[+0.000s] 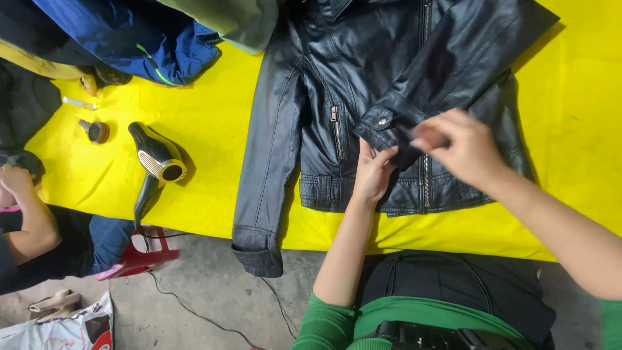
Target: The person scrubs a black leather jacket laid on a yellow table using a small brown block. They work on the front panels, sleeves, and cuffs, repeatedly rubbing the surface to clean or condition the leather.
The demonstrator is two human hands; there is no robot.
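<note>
Bench surroundings, left of the hands.

Yellow table cover underlies everything. Well left of the hands: black hair dryer, nozzle toward the table edge, cord trailing on the concrete floor. Further left, small round cap. Up-left, heap of blue and green clothes. Down-left, red plastic stool, another person's arm, printed bag.

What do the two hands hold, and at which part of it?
Both hold the black leather jacket at the cuff of its folded sleeve: the right hand pinches the cuff edge, and the left hand supports it from below.
</note>
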